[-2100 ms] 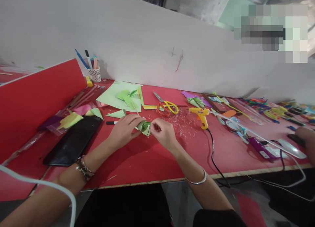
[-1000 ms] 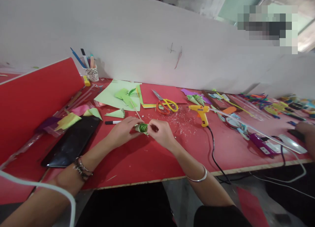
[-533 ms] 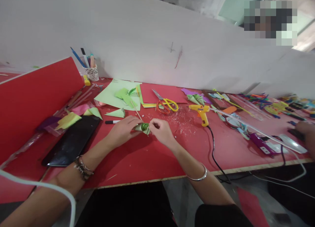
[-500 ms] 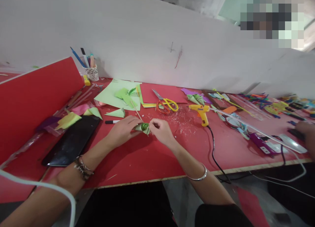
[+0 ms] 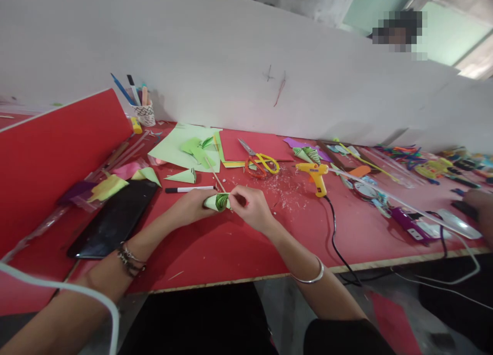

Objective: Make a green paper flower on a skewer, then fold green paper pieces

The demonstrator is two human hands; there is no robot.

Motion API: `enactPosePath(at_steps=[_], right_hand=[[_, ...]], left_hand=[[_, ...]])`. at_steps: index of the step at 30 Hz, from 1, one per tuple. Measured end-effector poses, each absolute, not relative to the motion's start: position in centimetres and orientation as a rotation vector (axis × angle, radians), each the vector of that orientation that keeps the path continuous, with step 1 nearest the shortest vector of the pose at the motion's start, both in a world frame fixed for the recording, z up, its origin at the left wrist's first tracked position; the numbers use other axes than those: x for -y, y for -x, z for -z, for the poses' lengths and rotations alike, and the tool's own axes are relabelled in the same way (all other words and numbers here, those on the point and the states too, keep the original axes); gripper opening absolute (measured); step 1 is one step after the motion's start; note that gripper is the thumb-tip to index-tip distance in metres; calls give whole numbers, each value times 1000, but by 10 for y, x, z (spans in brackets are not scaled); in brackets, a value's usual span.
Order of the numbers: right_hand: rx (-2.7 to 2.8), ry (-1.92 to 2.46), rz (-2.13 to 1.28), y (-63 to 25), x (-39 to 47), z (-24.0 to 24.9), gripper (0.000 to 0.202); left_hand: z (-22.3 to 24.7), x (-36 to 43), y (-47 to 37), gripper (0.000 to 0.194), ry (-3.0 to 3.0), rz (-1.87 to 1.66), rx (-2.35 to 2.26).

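Note:
A small rolled piece of light green paper with dark stripes inside, a paper cone (image 5: 212, 203), is held in my left hand (image 5: 188, 208), its open end facing right. My right hand (image 5: 254, 207) pinches the paper at that open end, fingers closed together. Just beyond my hands, a thin wooden stick (image 5: 217, 178) slants across the table. A white marker with a black cap (image 5: 185, 189) lies beside my left fingers. Behind it rests another green paper cone (image 5: 184, 176). Orange-and-yellow-handled scissors (image 5: 259, 159) lie farther back.
A yellow glue gun (image 5: 316, 178) with a black cord stands to the right. A black phone (image 5: 115, 219) lies left. Green sheets (image 5: 165, 149), red paper (image 5: 234, 145) and a pen cup (image 5: 145, 114) sit by the white partition. Another person's hand (image 5: 479, 203) is at far right.
The paper cone has turned in my hands, showing more of its striped opening. My left hand has shifted back slightly, uncovering more of the marker. The person beyond the partition has moved left.

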State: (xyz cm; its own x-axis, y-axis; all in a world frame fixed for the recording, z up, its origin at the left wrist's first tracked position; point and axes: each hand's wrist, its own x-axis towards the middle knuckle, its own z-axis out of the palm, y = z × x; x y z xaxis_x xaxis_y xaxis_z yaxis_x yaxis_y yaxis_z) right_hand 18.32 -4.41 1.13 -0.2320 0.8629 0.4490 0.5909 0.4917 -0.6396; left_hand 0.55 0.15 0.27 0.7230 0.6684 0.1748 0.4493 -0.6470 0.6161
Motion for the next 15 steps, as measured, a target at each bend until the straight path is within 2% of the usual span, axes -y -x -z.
enactPosePath(at_steps=[7,15], right_hand=[[2007,1167,-397,-184,45,-11,16],[1962,1153,-540,-184,44,-12,20]], left_hand=[[0,-3,-6,18,-2230,-579,-782],[1,-3,-6,9,-2262,-636,-824]])
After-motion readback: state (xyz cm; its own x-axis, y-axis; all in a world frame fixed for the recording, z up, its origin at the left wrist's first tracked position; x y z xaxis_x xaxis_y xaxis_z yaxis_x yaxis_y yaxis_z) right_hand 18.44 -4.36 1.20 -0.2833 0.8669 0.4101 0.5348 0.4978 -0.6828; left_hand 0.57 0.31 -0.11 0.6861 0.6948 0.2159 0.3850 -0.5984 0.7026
